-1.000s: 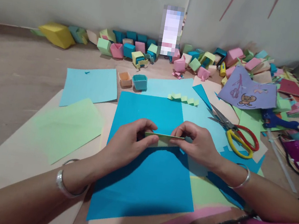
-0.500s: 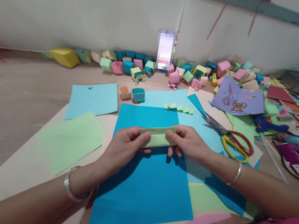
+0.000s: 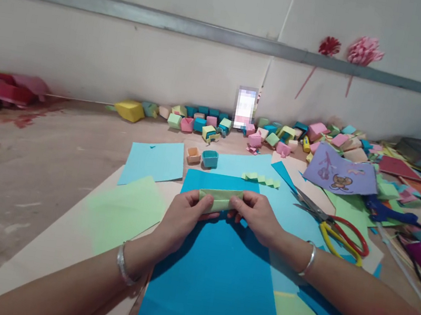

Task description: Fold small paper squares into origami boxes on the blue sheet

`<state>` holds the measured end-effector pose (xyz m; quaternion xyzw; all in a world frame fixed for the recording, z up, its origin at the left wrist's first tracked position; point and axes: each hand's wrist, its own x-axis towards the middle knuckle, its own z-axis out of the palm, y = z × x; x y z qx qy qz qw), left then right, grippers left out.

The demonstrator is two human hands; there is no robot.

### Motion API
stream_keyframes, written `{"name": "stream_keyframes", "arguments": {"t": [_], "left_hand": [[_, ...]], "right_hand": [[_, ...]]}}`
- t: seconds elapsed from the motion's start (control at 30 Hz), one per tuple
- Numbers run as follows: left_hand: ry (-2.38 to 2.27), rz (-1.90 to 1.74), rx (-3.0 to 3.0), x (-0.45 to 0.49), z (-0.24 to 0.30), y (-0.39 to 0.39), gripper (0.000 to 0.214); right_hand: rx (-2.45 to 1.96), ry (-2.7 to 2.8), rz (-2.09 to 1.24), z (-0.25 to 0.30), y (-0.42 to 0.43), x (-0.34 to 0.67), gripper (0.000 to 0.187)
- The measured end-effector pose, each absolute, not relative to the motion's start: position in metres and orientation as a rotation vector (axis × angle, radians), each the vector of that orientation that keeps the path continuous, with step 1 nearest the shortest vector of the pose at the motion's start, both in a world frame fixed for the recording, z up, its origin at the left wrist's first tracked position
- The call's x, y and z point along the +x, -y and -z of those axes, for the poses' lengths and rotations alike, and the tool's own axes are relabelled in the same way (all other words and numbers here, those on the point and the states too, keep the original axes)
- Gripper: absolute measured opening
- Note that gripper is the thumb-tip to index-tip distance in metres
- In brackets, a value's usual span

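Observation:
A folded strip of light green paper (image 3: 221, 199) is held level between my two hands, over a large blue sheet (image 3: 215, 275). My left hand (image 3: 188, 212) pinches its left end, thumb on the near face and fingers behind and below. At the right end, my right hand (image 3: 259, 213) grips it the same way. Just beyond lie a zigzag green paper strip (image 3: 261, 179), a small peach paper box (image 3: 194, 155) and a small teal paper box (image 3: 210, 158). Scissors (image 3: 328, 221) with red and yellow handles rest to the right of my right hand.
Many small folded paper boxes (image 3: 200, 124) line the wall, around a propped-up phone (image 3: 245, 107). A purple drawn-on sheet (image 3: 342, 170) and a blue glue gun (image 3: 389, 212) lie at right. Light blue (image 3: 154, 162) and green sheets (image 3: 125, 213) lie at left.
My view has tilted up and swung left, so more wall and pink paper flowers show. Both hands still hold the green strip, which looks much the same.

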<state>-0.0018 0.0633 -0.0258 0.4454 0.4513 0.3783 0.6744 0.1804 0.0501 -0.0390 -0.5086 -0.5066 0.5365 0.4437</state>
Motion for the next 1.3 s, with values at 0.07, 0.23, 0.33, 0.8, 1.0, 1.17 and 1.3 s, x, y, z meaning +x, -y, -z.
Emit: {"name": "stream_keyframes", "arguments": {"t": [0.07, 0.23, 0.33, 0.8, 1.0, 1.17, 1.3], "left_hand": [[-1.052, -0.881, 1.038, -0.002, 0.026, -0.063, 0.037], [-1.128, -0.914, 1.167, -0.005, 0.027, -0.063, 0.035], [-1.069, -0.882, 1.125, -0.004, 0.027, -0.062, 0.036], [-0.948, -0.900, 1.053, -0.002, 0.022, -0.060, 0.034], [-0.904, -0.911, 1.039, -0.003, 0.020, -0.061, 0.038], [-0.930, -0.852, 1.083, -0.005, 0.018, -0.061, 0.041], [-1.014, -0.856, 1.097, -0.005, 0.015, -0.061, 0.040]], "right_hand": [[-1.262, 1.262, -1.304, 0.038, -0.050, 0.179, 0.034], [-1.239, 1.271, -1.281, 0.039, -0.050, 0.176, 0.031], [-1.270, 1.313, -1.229, 0.038, -0.048, 0.177, 0.029], [-1.279, 1.383, -1.125, 0.039, -0.047, 0.182, 0.023], [-1.281, 1.358, -1.135, 0.036, -0.047, 0.182, 0.023], [-1.304, 1.305, -1.157, 0.033, -0.046, 0.182, 0.027], [-1.265, 1.308, -1.230, 0.034, -0.046, 0.182, 0.028]]}}
